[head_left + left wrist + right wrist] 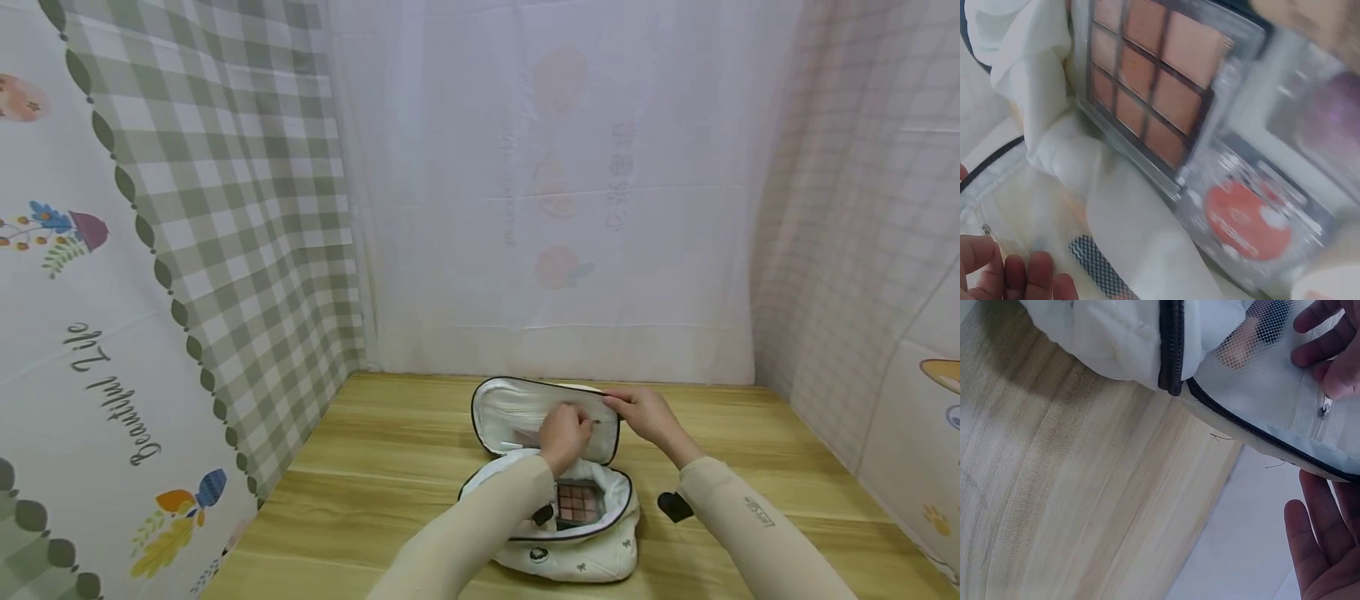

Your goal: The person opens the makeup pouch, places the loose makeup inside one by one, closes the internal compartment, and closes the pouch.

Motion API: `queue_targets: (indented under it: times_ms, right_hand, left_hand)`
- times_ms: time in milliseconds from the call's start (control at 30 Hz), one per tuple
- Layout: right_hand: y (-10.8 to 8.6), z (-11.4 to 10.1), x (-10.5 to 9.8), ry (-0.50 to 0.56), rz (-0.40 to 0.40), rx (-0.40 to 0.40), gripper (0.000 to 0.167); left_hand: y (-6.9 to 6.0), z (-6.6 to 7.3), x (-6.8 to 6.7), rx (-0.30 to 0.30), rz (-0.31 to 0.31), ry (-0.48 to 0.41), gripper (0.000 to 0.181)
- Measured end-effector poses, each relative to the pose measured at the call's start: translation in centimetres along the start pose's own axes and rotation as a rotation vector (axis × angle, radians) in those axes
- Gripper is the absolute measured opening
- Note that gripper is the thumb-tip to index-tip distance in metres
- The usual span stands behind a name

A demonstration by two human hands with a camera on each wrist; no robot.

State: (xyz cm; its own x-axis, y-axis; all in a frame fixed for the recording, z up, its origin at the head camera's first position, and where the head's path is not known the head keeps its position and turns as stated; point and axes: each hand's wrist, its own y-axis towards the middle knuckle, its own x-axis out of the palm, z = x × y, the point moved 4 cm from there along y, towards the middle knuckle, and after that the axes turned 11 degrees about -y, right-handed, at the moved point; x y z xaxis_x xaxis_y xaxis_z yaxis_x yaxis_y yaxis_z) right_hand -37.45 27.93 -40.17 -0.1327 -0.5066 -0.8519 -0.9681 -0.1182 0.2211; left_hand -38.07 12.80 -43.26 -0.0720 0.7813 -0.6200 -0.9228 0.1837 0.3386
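Note:
A white quilted cosmetic bag (577,567) with black zipper edging stands unzipped, its lid (495,408) raised at the back. Inside the lid is a mesh pocket (1254,344) with a dark and peach item behind the mesh. My left hand (566,437) is at this pocket and pinches its small metal zipper pull (1325,406). My right hand (648,414) holds the lid's right edge, some fingers behind it. In the bag lie an eyeshadow palette (1141,75) of brown-pink pans and a clear compact (1247,219) with a coral-red disc.
The bag stands on a wood-grain table (390,467). A white curtain (450,208) hangs behind the table, a green checked cloth (247,167) at the left, and a pale grid-patterned cloth (840,208) at the right. A blurred purple item (1341,112) lies beside the compact.

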Motion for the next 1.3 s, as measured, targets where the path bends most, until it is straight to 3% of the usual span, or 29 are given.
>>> queue_targets:
  times_ms: [233,633,867,1067,1300]
  right_hand:
    - [0.0,0.0,-0.2,-0.009,0.006,-0.006,0.037]
    - [-0.1,-0.3,-0.4,-0.038,0.008,-0.013,0.036]
    - [-0.1,-0.2,-0.4,-0.046,0.019,-0.032,0.036]
    - [-0.2,-0.1,-0.3,-0.035,0.035,-0.016,0.034]
    - [-0.3,0.1,-0.2,-0.042,0.019,-0.003,0.035]
  left_hand:
    - [0.1,-1.5,-1.6,-0.024,-0.003,0.000,0.026]
    - [0.3,-4.0,-5.1,0.000,-0.033,-0.037,0.025]
    - [0.2,-6.0,-7.3,0.022,0.021,-0.040,0.028]
    - [-0.1,-8.0,-8.8,-0.023,0.048,-0.046,0.023]
    - [-0.8,-9.6,-10.4,-0.032,0.134,-0.063,0.015]
